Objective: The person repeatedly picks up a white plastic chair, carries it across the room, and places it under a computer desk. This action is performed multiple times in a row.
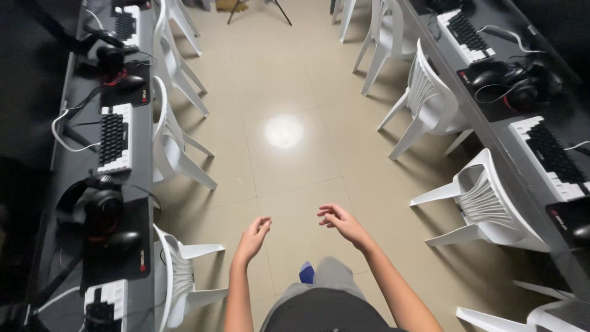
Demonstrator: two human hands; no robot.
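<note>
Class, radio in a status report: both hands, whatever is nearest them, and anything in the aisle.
Left hand open, empty. Right hand open, empty, fingers curled. Nearest: white chair, at left, untouched. Tiled floor ahead, chairs along both desks.

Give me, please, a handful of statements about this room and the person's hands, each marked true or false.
1. Both hands are empty. True: the left hand and the right hand hold nothing and hang over the tiled floor.
2. The chairs are black. False: the plastic chairs are white.
3. Desks with keyboards run along both sides of the aisle. True: one keyboard lies on the left desk, another keyboard on the right.
4. The left hand rests on a mouse. False: the nearest mouse lies apart from it on the left desk.
5. A headset lies on the left desk. True.
</note>
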